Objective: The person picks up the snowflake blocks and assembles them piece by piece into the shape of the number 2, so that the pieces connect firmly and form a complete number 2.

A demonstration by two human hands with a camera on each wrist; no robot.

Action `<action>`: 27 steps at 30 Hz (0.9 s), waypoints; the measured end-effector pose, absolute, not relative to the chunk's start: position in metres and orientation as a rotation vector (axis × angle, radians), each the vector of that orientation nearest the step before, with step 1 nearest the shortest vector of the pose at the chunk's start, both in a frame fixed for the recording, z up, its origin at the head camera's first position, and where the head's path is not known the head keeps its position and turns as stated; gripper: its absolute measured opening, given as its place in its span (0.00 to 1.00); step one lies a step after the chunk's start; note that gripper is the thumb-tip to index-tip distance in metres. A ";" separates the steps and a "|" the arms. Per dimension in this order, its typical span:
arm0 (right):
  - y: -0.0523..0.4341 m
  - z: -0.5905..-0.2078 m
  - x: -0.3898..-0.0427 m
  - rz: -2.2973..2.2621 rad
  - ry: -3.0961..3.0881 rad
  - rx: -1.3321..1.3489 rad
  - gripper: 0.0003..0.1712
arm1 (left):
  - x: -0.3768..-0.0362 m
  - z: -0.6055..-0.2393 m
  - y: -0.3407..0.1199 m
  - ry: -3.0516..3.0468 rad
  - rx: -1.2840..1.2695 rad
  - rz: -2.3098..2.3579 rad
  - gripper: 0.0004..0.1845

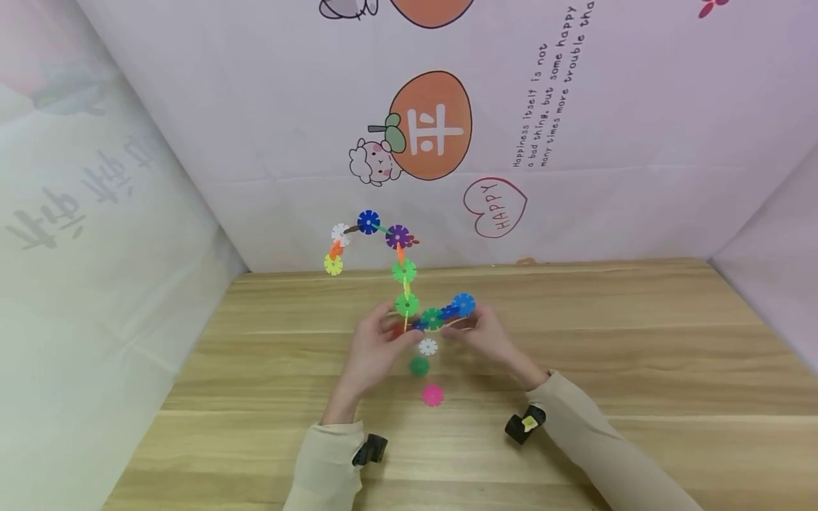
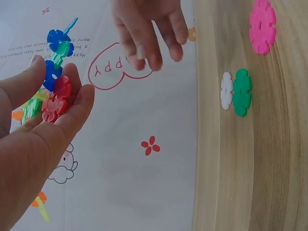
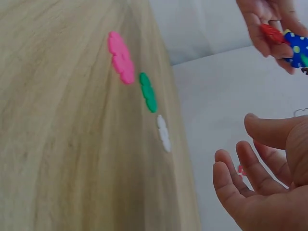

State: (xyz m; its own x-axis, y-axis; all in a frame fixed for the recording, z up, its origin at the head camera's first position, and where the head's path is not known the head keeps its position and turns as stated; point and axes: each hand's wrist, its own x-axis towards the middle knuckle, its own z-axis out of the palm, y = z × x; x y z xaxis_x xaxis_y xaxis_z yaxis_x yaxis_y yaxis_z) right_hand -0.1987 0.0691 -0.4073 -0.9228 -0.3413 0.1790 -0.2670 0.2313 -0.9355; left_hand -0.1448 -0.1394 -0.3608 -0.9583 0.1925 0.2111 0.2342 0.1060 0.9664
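A chain of coloured snowflake discs (image 1: 404, 270) stands up from the wooden table (image 1: 639, 369) and arches over to the left. My left hand (image 1: 382, 342) pinches its lower end at a red disc (image 2: 55, 101) and a blue disc (image 2: 50, 74). My right hand (image 1: 487, 336) hovers just right of the chain's blue end disc (image 1: 463, 304). In the right wrist view the right hand (image 3: 260, 190) has its fingers loosely curled and holds nothing. Loose white (image 1: 427, 347), green (image 1: 418, 366) and pink (image 1: 432, 395) discs lie on the table between the hands.
A printed cloth backdrop (image 1: 575, 177) with an orange fruit and a "HAPPY" heart (image 1: 495, 207) rises behind the table. Pale cloth walls close in at the left (image 1: 96, 248) and the right (image 1: 786, 248). Bare wood lies on both sides of the hands.
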 end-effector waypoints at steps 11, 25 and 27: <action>0.051 -0.423 -0.210 -1.804 2.318 -0.782 0.21 | -0.147 -0.361 -0.143 -2.306 -0.467 -2.066 0.17; 0.045 -0.429 -0.215 -1.596 2.494 -0.690 0.19 | -0.147 -0.357 -0.144 -2.330 -0.488 -2.057 0.15; 0.045 -0.429 -0.215 -1.549 2.520 -0.658 0.19 | -0.147 -0.357 -0.145 -2.335 -0.484 -2.049 0.15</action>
